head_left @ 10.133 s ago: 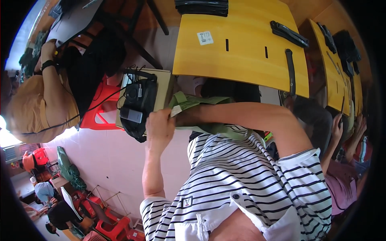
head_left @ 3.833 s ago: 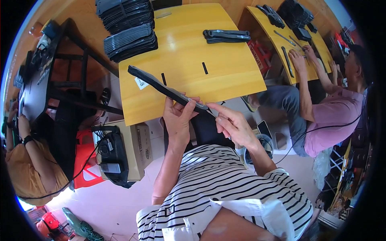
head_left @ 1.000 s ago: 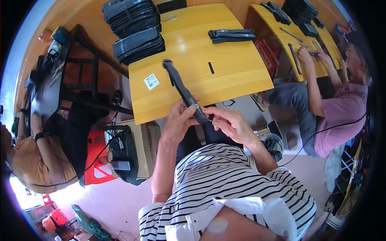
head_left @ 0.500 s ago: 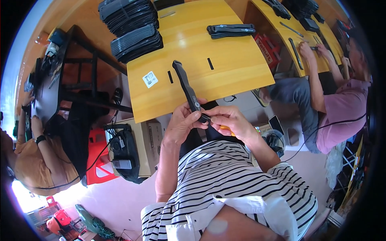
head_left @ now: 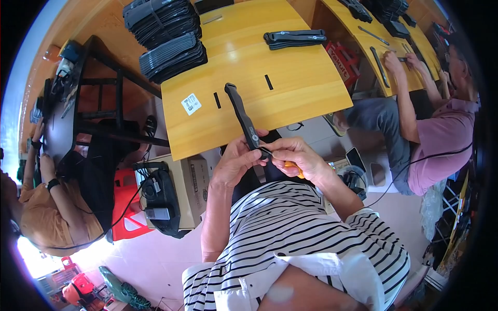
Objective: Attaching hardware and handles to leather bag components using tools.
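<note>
A long black strap (head_left: 240, 111) runs from my hands up over the near edge of the yellow table (head_left: 301, 93), its far end on or just above the tabletop. My left hand (head_left: 232, 165) is closed round its near end, thumb on top. Close against it, my right hand (head_left: 303, 156) grips a small tool with a yellow-orange handle (head_left: 294, 168) under its fingers. The right fingertips meet the strap's near end. The tool's working tip is too small to make out.
Stacked black straps (head_left: 171, 54) stand at the table's far left, with a strap bundle (head_left: 294, 39) at the far right. A white label (head_left: 191, 103) and short black strips (head_left: 217, 100) lie nearer. Co-workers sit at both sides; a cardboard box (head_left: 194, 194) is at lower left.
Both hands keep their grip at the strap's near end. The yellow-orange handle has turned slightly and shows more below my right fingers. The whole view has shifted a little.
</note>
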A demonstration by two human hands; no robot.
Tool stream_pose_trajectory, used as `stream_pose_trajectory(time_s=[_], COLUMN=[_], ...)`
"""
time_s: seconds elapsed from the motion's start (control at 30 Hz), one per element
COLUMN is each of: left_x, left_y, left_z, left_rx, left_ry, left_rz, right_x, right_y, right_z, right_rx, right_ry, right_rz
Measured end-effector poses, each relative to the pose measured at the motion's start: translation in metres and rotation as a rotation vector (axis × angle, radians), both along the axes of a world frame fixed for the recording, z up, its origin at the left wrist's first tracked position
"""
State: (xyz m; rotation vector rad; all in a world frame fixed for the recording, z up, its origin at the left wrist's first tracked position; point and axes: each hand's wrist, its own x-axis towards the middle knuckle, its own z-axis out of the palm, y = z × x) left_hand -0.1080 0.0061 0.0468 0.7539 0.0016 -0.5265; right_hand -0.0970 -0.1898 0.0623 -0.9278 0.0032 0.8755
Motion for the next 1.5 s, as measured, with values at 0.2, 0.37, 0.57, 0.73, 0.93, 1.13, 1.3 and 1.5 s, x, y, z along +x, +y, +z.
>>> stream_pose_trajectory(time_s=[0.2, 0.37, 0.57, 0.73, 0.93, 1.13, 1.3, 1.5], left_x=[0.002, 0.001, 0.000, -0.004, -0.009, -0.009, -0.015, 0.005], left_y=[-0.004, -0.007, -0.009, -0.013, -0.026, -0.024, -0.012, -0.019], left_z=[-0.005, -0.009, 0.002, 0.006, -0.021, -0.005, 0.002, 0.016], left_rx=[-0.078, 0.013, 0.154, -0.003, -0.261, -0.433, -0.175, 0.235], left_ry=[0.081, 0.102, 0.049, 0.075, 0.294, 0.284, 0.112, 0.095], left_rz=[-0.015, -0.043, -0.224, -0.244, -0.015, -0.101, -0.352, -0.228], right_x=[-0.005, 0.004, 0.013, 0.014, 0.009, 0.016, 0.021, 0.017], right_y=[0.005, -0.004, -0.006, -0.011, 0.002, -0.008, -0.019, -0.006], right_z=[0.010, 0.006, 0.024, 0.019, -0.003, 0.001, 0.028, 0.019], right_rx=[-0.071, -0.532, -0.498, -0.269, -0.066, 0.154, 0.172, -0.020], right_ry=[-0.028, -0.736, -1.042, -0.508, 0.188, 0.396, 0.277, -0.058], right_rz=[-0.063, -0.105, 0.332, 0.440, -0.014, -0.185, -0.365, 0.078])
